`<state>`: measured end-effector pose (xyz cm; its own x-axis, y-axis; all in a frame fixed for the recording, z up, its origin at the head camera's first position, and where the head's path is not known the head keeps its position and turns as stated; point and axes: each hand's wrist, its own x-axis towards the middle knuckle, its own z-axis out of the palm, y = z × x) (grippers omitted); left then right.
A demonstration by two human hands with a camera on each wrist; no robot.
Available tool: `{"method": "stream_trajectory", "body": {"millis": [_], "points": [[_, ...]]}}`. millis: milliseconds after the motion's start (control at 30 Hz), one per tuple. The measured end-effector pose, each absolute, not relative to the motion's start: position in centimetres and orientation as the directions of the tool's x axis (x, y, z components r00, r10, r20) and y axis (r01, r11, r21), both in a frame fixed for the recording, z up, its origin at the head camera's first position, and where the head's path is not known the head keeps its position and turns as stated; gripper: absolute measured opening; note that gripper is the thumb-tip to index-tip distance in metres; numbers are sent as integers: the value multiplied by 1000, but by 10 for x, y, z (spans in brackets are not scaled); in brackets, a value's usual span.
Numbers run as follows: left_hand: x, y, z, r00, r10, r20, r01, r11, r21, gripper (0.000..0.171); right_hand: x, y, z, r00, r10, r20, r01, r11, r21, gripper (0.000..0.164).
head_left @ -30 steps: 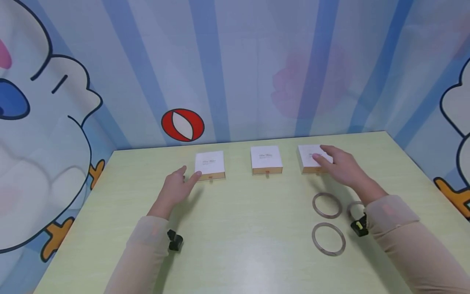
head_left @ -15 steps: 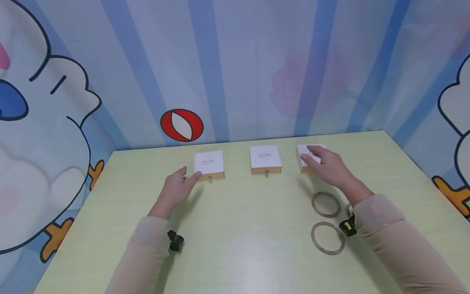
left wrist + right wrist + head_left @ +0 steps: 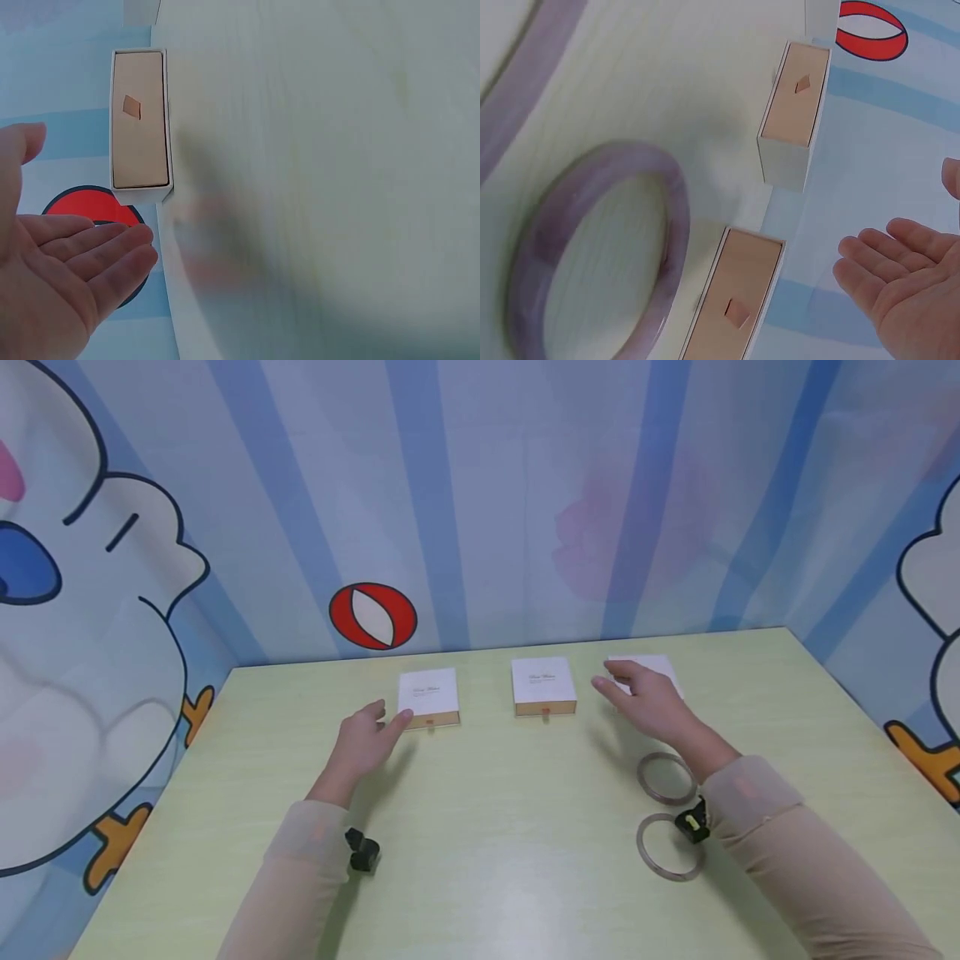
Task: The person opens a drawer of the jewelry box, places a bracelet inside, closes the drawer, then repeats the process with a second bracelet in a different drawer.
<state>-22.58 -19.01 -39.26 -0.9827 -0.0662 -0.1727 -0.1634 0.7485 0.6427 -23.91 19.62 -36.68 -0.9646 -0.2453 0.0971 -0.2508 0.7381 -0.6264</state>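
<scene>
My left hand (image 3: 365, 743) is beside the left white drawer box (image 3: 428, 693), its thumb near the box's front left corner, fingers relaxed. In the left wrist view the box's tan drawer front (image 3: 140, 150) shows a small pull tab, with the palm apart from it. My right hand (image 3: 648, 700) hovers with loosely bent fingers over the right white box (image 3: 652, 662), partly covering it, and holds nothing. Between the hands stands the middle white box (image 3: 543, 681). Two bangles lie below the right hand: an upper bangle (image 3: 643, 781) and a lower bangle (image 3: 647, 852), partly behind the wrist camera.
All this stands on a pale wood-grain table (image 3: 480, 827). Its back edge meets a blue striped cloth wall (image 3: 495, 510) with a red and white ball print (image 3: 372, 616). A black wrist camera (image 3: 363, 851) sits on the left sleeve.
My right hand has moved left across the right box, baring that box's right side. The right sleeve now covers the third bangle. The left hand has stayed almost still.
</scene>
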Motion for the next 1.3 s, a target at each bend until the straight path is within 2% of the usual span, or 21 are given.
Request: {"method": "stream_trajectory", "body": {"millis": [233, 867, 1300], "points": [[-228, -190, -395, -989, -60, -139, -138, 738, 661, 71, -242, 179, -367, -960, -265, 85, -257, 726, -638, 61], [-231, -186, -399, -989, -95, -112, -146, 709, 690, 63, -239, 130, -370, -955, -296, 20, -205, 608, -767, 56], [-233, -185, -400, -978, -140, -157, -211, 679, 704, 62, -239, 101, -376, -947, -318, 34, -226, 588, -776, 51]]}}
